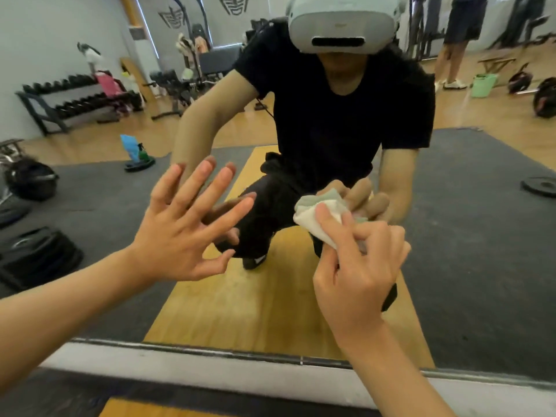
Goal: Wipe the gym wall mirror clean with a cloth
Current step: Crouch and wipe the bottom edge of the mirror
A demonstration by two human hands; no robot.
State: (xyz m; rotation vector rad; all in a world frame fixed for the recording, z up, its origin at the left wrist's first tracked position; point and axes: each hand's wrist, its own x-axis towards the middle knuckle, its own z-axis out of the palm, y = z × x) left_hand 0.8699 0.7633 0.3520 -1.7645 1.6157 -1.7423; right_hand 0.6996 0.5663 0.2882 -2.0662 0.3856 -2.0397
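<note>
The wall mirror (469, 236) fills most of the view and reflects me crouching in black clothes. My left hand (183, 233) is spread flat, fingertips against the glass at centre left. My right hand (361, 266) grips a small folded white and pale green cloth (313, 216) and presses it on the glass low at centre right. The cloth's far side is doubled by its reflection.
The mirror's bottom edge and a pale wall strip (210, 365) run just below my wrists. Reflected behind me are a dumbbell rack (69, 100), weight plates (540, 185), a spray bottle (141, 152), a green bucket (483, 84) and another person's legs (454, 55).
</note>
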